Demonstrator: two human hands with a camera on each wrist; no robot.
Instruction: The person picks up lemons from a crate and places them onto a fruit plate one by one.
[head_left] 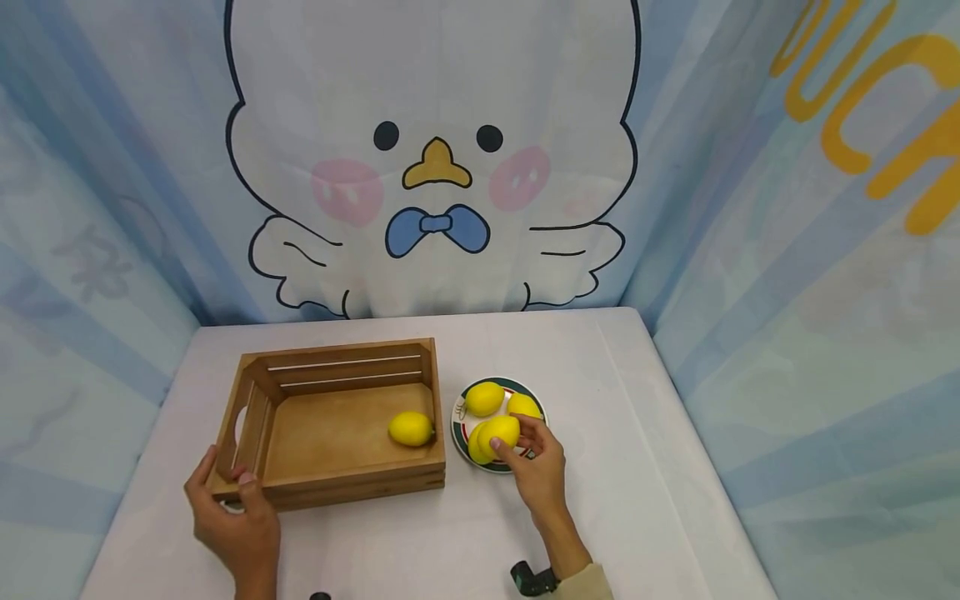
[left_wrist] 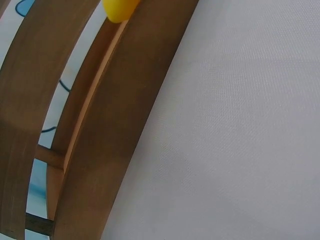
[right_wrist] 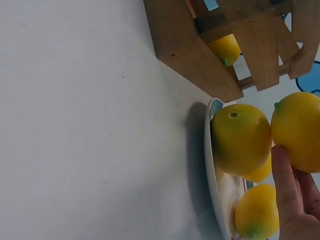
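Observation:
My right hand (head_left: 542, 468) pinches a yellow lemon (head_left: 501, 432) between thumb and fingers over the plate (head_left: 459, 442). Three more lemons lie on that plate, among them an upper-left lemon (head_left: 484, 399); in the right wrist view, a plate lemon (right_wrist: 241, 140) sits right beside the held lemon (right_wrist: 297, 131). The wooden crate (head_left: 352, 492) stands left of the plate. At its front left corner, my left hand (head_left: 238, 525) grips the crate wall. Inside, a single lemon (head_left: 411, 428) rests near the right wall. The left wrist view shows the crate's slats (left_wrist: 125, 100), without the hand.
White cloth covers the table (head_left: 637, 467). A printed curtain (head_left: 435, 275) rises behind the table, and more curtain hangs at both sides. A black object (head_left: 532, 578) is at the right wrist, and a small dark thing (head_left: 320, 596) shows at the bottom edge.

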